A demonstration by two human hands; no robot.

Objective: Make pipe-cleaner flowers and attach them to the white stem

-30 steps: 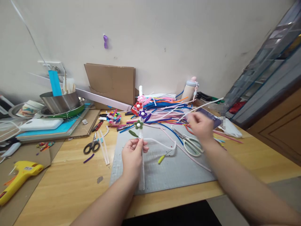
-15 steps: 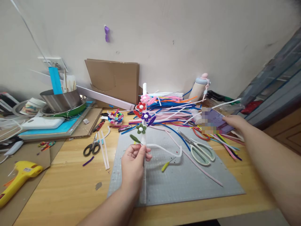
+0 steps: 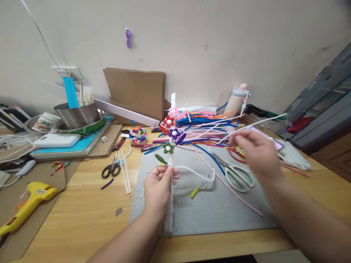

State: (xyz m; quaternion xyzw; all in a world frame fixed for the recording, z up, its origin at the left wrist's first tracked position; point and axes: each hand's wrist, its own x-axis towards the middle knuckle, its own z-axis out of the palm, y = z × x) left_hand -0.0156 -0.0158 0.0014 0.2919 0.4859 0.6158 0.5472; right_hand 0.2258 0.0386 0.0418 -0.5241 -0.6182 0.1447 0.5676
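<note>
My left hand (image 3: pixel 159 186) is closed around a white fuzzy stem (image 3: pixel 170 204) and holds it upright over the grey mat (image 3: pixel 208 208). The stem carries pink, red, purple and green pipe-cleaner flowers (image 3: pixel 170 133) and a green leaf. A white pipe cleaner (image 3: pixel 197 171) curves off the stem to the right, with a small yellow-green bud (image 3: pixel 196 190) beside it. My right hand (image 3: pixel 257 153) hovers, blurred, above the white-handled scissors (image 3: pixel 238 177), just in front of a phone (image 3: pixel 274 142). Nothing shows in its fingers.
A heap of coloured pipe cleaners (image 3: pixel 203 124) lies behind the mat, with a bottle (image 3: pixel 237 100) and cardboard (image 3: pixel 134 91) against the wall. Black scissors (image 3: pixel 111 170), a yellow glue gun (image 3: pixel 27 201) and a steel pot (image 3: pixel 76 115) are to the left.
My right hand reached out to the phone at the right, then came back toward the middle above the scissors. My left hand kept holding the flower stem.
</note>
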